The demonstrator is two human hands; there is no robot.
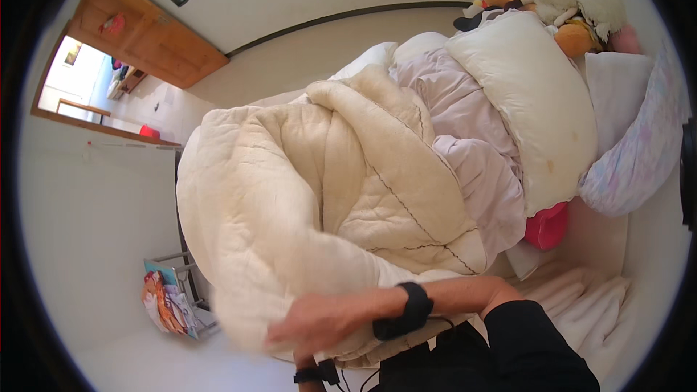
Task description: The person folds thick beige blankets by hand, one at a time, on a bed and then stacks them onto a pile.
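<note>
A thick cream quilt [396, 189] with dark stitching lines lies bunched in big folds over the near and left part of the bed. My right arm, with a black band at the wrist, reaches leftward across its near edge. My right hand [312, 323] is against the quilt's near left edge; motion smears its fingers, so its grip does not show. Just below it, my left hand [303, 358] is mostly hidden behind the right hand and the quilt, and only the part by its banded wrist shows.
A pale lilac sheet [490, 167], a large white pillow [541, 112] and a patterned pillow [639, 145] are on the right. Plush toys [577, 36] are heaped behind. At left stands a small metal-framed stand [181, 268] with a colourful bag. A wooden door [145, 25] stands ajar at far left.
</note>
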